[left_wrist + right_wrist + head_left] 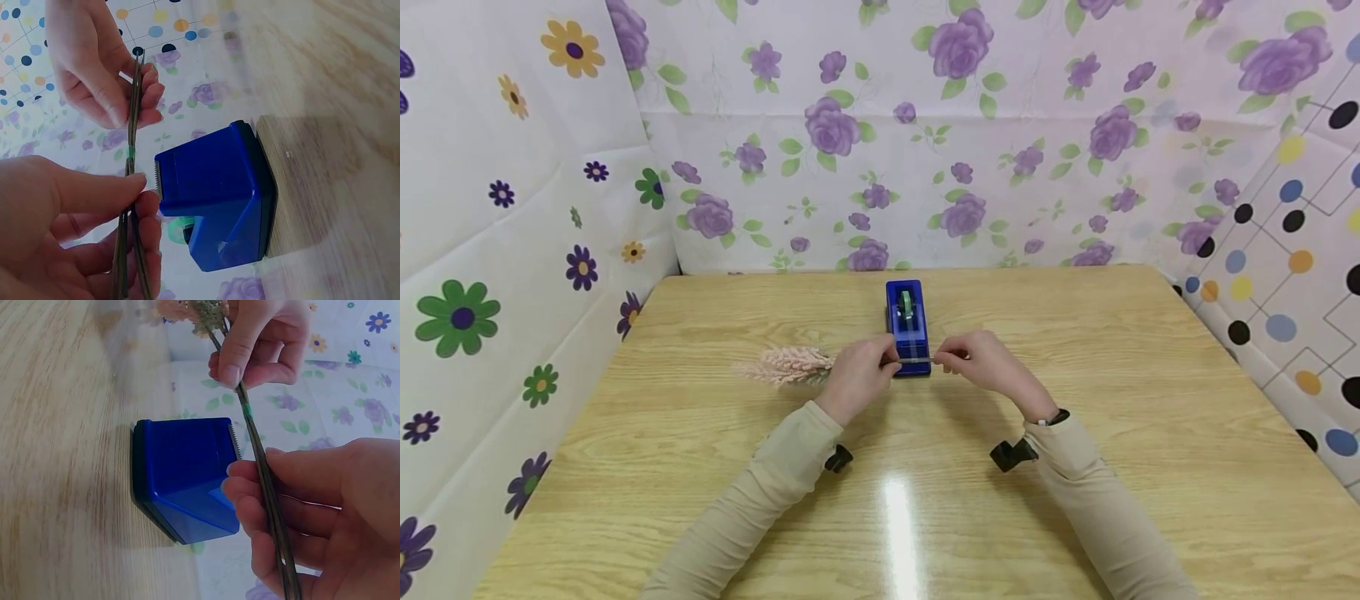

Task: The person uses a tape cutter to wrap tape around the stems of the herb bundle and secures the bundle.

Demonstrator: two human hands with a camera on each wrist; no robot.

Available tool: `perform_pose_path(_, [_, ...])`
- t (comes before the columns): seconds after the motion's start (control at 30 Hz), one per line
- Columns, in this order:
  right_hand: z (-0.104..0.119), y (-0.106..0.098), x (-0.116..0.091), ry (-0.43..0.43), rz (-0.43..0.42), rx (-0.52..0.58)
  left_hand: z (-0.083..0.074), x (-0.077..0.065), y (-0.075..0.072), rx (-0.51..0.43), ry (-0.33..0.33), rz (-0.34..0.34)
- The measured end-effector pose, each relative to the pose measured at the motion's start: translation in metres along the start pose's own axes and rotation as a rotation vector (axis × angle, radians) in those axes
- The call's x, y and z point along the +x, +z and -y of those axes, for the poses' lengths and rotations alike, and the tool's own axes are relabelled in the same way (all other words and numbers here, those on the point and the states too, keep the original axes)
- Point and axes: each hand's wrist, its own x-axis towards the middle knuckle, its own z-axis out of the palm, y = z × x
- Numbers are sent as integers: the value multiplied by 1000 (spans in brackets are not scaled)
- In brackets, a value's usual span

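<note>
Position: the flowers (792,367) lie crosswise at the near end of the blue dispenser (212,169), with the heads to the left and the stems (255,439) held level above the table (1150,375). A green band (247,410) wraps the stems between the two grips, close to the toothed blade (235,442); whether it touches the blade cannot be told.

Hands: set apart, both clamped on the stems. The left hand (859,375) pinches them between thumb and fingers just beside the heads; the right hand (981,360) pinches them on the other side of the band, with the stem ends running on across its fingers.

Handling: expect a light load. The stems look thin and fairly stiff — likely to bend under force and to roll or splay where unbound. The heads look soft and apt to shed; do not grip there. Take hold of bare stem on either side of the band — light pinch, all stems gathered — and leave the band itself free.
</note>
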Motion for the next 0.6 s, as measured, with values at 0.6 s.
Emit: perform_pose_path(0.6, [5,0,-3,-8,-19,0,-1,0,1,82,-27,50])
